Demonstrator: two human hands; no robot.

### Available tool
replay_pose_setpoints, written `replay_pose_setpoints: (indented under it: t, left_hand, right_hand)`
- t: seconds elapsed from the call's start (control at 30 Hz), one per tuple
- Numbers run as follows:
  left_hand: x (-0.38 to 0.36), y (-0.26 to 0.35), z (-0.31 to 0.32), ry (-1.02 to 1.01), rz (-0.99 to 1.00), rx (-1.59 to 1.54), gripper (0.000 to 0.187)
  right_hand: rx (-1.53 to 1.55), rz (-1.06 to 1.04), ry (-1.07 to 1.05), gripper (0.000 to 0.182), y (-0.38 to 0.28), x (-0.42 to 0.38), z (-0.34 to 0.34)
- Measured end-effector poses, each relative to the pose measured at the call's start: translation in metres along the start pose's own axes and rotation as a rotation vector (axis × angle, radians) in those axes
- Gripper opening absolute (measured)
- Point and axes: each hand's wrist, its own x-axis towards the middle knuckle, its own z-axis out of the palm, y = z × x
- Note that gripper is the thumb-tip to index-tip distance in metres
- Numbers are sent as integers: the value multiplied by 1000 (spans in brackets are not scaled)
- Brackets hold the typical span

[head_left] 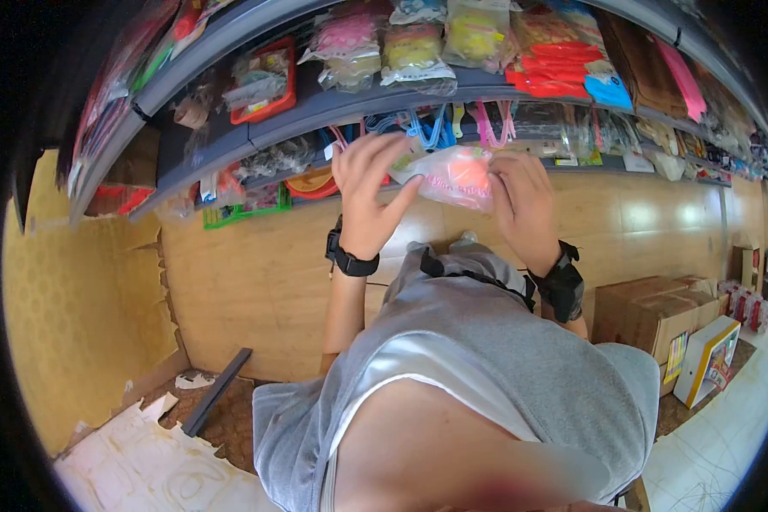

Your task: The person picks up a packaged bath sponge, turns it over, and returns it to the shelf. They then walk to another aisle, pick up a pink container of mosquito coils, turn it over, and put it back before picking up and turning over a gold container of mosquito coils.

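Observation:
A clear plastic bag (457,177) with pink lettering and an orange-pink item inside hangs in front of the shelves. My right hand (525,203) pinches its right edge between thumb and fingers. At the bag's left end is my left hand (370,198), its fingers spread and raised. The left thumb tip lies close to the bag's left corner; whether it touches cannot be made out. Both wrists wear black straps. Behind the hands, blue and pink plastic hangers or handles (433,126) hang along the lower shelf.
Above, a grey shelf (350,109) carries bagged sponges (412,53), red packets (555,71) and a red basket (264,81). A green basket (246,210) is low on the left. Cardboard boxes (648,309) stand on the right. A dark bar (217,392) lies at lower left.

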Motion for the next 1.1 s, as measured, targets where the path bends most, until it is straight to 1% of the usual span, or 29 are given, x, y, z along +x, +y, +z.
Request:
replay_pose_setpoints:
  t: [0.03,0.1,0.13,0.2,0.43,0.53,0.6,0.63,0.7,0.83,0.9,1.03,1.1]
  left_hand:
    - [-1,-2,1,3,-3,2,33]
    - [-2,-9,5,-17,4,-1,17]
    - [-2,-9,5,-17,5,-1,17]
    - [-2,-9,4,7,-8,18,7]
    - [-2,-5,1,17,-27,-34,6]
    - [-1,0,-1,22,16,-58,6]
    - [-3,8,-1,50,-210,-329,5]
    - [-3,8,-1,50,-212,-329,5]
    - [-3,6,-3,67,-135,-250,5]
    - [-5,5,-6,102,-196,-271,5]
    - [-5,1,-9,92,-228,-275,5]
    - [-4,-7,-11,67,-244,-348,5]
    - [-1,-5,-15,29,-295,-411,6]
  right_hand:
    - [2,-3,-3,12,0,0,0]
    - [58,-7,36,12,1,-1,0]
    - [57,-7,37,12,1,0,-2]
    - [74,6,14,13,-1,1,-5]
    - [159,7,61,12,6,1,-8]
    - [161,15,41,12,4,4,-11]
    - [171,20,49,14,4,5,-11]
    - [172,20,48,14,5,4,-10]
    - [126,10,70,19,10,1,-9]
    - [54,-26,6,24,6,-1,-20]
    - [-10,-121,-78,27,6,-2,-22]
    - [-30,-128,-71,24,14,-5,-17]
    - [-34,-145,-51,20,17,-5,-16]
